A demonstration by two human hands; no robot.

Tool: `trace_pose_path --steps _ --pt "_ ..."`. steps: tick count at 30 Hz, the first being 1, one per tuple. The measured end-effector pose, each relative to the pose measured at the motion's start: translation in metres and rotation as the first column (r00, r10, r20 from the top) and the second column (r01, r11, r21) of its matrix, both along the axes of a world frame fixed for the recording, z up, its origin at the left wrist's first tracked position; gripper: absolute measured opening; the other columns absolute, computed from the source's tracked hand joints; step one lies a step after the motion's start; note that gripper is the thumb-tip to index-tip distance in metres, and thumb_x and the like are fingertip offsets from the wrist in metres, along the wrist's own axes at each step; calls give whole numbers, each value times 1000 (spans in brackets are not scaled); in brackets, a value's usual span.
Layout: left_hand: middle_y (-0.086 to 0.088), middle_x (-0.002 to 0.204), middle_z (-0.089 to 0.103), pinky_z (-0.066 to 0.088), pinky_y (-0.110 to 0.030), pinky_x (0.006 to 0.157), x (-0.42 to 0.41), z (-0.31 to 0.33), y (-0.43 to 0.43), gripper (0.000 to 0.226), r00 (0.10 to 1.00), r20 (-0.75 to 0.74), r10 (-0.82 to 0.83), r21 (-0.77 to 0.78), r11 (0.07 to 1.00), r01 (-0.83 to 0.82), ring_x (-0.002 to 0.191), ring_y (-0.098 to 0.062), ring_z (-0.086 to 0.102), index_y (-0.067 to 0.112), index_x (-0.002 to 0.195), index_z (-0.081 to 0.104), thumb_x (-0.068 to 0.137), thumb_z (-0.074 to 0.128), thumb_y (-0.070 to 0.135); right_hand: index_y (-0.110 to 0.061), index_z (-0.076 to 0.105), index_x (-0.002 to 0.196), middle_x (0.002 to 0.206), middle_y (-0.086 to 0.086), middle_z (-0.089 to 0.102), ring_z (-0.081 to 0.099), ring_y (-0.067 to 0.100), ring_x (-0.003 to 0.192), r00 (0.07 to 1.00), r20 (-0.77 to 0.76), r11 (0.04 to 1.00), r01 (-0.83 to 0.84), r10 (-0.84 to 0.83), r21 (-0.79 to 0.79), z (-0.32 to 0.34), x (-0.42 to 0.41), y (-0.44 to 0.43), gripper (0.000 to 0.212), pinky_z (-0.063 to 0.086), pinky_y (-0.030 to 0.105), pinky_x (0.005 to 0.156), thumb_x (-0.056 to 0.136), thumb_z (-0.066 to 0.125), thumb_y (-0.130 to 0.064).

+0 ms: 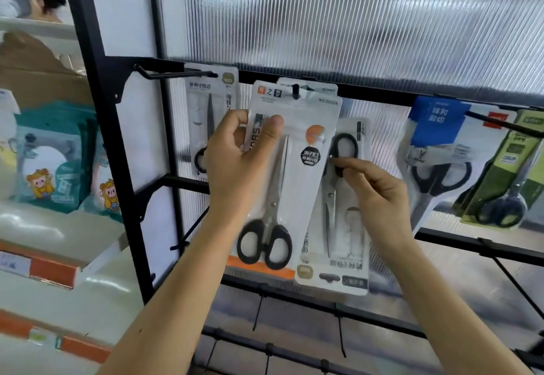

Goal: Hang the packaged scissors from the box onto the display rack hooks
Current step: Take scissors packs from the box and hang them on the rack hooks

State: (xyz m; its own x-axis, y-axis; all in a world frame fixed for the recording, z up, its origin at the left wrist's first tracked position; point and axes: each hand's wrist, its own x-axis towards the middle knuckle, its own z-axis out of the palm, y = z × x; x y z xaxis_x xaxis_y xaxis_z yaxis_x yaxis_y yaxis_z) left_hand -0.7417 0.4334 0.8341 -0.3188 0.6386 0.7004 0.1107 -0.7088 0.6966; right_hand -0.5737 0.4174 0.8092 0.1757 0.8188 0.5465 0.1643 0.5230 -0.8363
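A white scissors pack (290,186) with black handles and an orange bottom strip hangs on a black hook (295,92) of the rack, another pack behind it. My left hand (238,162) grips this pack's left edge, thumb on its front. My right hand (374,186) pinches a second scissors pack (338,245), held upside down, partly behind the first. Another pack (210,115) hangs further left behind my left hand, beside an empty hook (173,73). The box is out of view.
More scissors packs hang at the right: a blue-topped one (435,150) and green ones (506,180). Black rack bars (471,245) with lower hooks run below. At left, a shelf holds teal cartoon packages (53,162). A person's head shows at top left.
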Motion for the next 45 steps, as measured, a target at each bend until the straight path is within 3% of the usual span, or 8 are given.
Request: trace_pose_path --steps 3,7,11,17,20,25,33,45 --pt "19 46 47 27 -10 48 0 1 6 21 1000 -15 -1 -8 1000 1 45 2 39 21 73 50 83 65 33 -26 69 89 78 3 69 49 40 86 1000 -3 1000 19 -19 -4 0 2 0 28 50 16 61 89 53 -3" --pt "16 51 50 29 -10 50 2 4 9 21 999 -32 -14 14 1000 14 48 3 42 22 73 51 83 65 34 -26 69 89 72 -15 70 54 38 85 999 -9 999 40 -40 -12 0 7 1 28 49 20 61 89 53 -3" --pt "12 58 50 32 -9 49 8 8 23 20 1000 -20 -10 -59 998 8 49 5 43 21 72 51 86 64 25 -26 69 88 70 -17 69 44 51 90 999 -1 999 43 -43 -31 1 8 0 28 49 43 69 89 52 -3" --pt "10 53 43 29 -10 44 22 11 51 34 999 -39 3 -166 986 -9 42 4 39 21 60 41 88 60 25 -29 69 86 76 -3 71 48 46 89 998 -14 998 64 -64 -10 -2 18 1 30 46 6 59 89 53 -3" --pt "9 52 41 28 -9 44 25 14 57 36 1000 -18 6 -148 989 -9 42 2 38 19 58 39 87 60 21 -34 70 82 84 25 60 47 54 85 996 -10 996 84 -84 9 -3 26 -1 35 42 7 56 89 54 -4" --pt "12 48 40 28 -9 47 29 9 51 36 1000 -4 -25 -108 994 24 45 2 36 22 59 38 88 59 20 -42 72 73 85 29 58 47 53 86 996 29 996 84 -84 8 -9 32 -2 44 38 8 59 89 55 -4" --pt "26 55 50 31 -3 52 17 11 -4 14 990 115 -83 315 948 43 51 9 42 24 74 46 85 54 18 -29 70 84 73 0 70 49 41 92 999 1 998 41 -41 -50 -23 29 3 31 44 6 63 88 54 -2" --pt "15 46 46 30 -13 48 10 30 -12 28 992 123 -38 79 997 28 45 2 37 21 59 48 81 64 21 -32 71 84 90 29 62 47 52 91 999 41 999 -11 13 -32 -20 17 6 35 48 15 61 89 54 -1"
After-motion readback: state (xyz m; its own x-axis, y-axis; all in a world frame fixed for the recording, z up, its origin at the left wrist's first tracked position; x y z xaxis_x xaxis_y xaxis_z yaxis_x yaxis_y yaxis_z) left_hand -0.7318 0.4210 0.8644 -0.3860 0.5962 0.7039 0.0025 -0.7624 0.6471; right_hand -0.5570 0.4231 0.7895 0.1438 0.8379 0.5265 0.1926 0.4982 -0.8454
